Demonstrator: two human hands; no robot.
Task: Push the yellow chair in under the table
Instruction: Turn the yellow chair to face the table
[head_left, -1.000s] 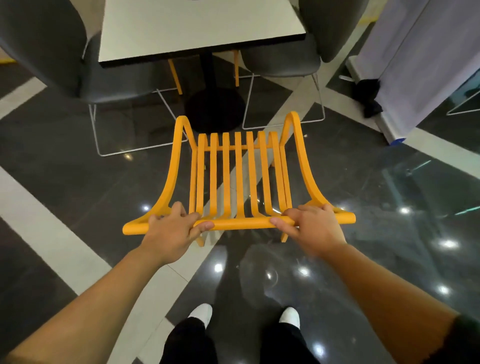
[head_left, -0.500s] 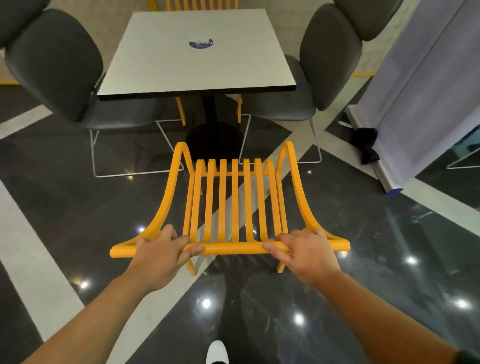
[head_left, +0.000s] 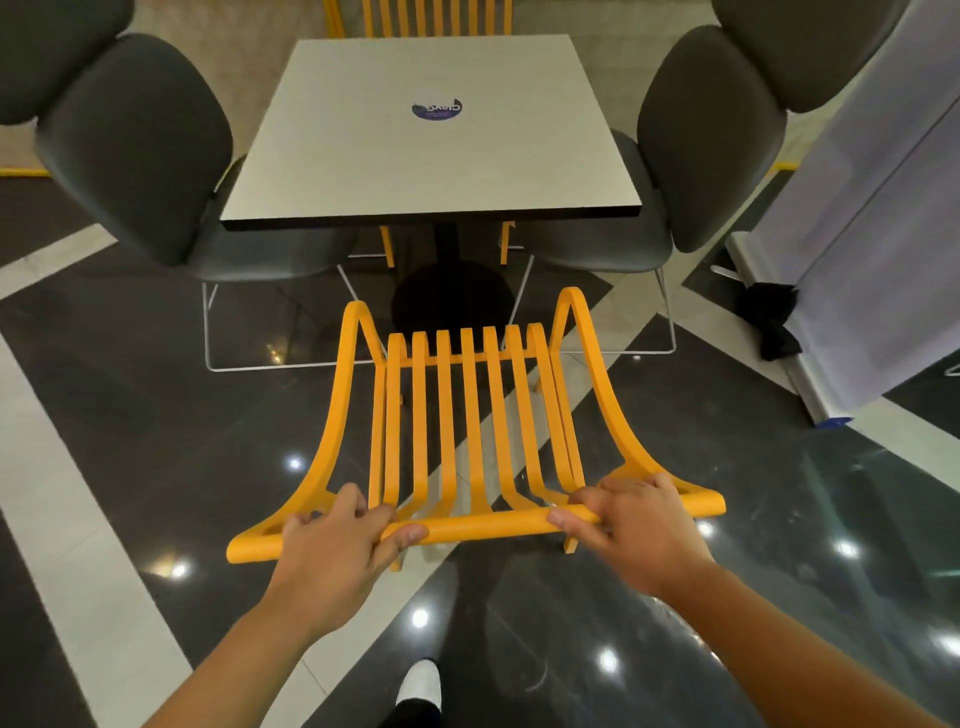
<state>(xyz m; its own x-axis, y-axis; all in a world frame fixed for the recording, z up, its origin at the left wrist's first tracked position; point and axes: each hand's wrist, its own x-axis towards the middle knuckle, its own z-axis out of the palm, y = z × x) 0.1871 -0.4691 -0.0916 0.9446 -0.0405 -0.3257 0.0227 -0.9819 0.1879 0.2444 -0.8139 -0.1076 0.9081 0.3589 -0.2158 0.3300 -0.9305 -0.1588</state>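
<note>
The yellow chair (head_left: 470, 415), made of slats, stands on the dark floor in front of me, its seat pointing toward the table. My left hand (head_left: 332, 545) is closed around the left part of its top back rail. My right hand (head_left: 631, 522) grips the same rail on the right. The square pale-topped table (head_left: 431, 156) with a black edge and a round blue sticker stands just beyond the chair. The chair's front edge is short of the table's near edge, above the black round pedestal base (head_left: 452, 296).
A dark grey padded chair (head_left: 140, 150) stands at the table's left and another grey chair (head_left: 706, 135) at its right, both on white wire legs. A second yellow chair (head_left: 436, 15) is at the far side. A pale partition (head_left: 878, 218) and a black cloth (head_left: 774, 317) lie right.
The view has tilted up and the whole tabletop now shows. The chair and both hands have come closer to the table. My grip on the rail is unchanged.
</note>
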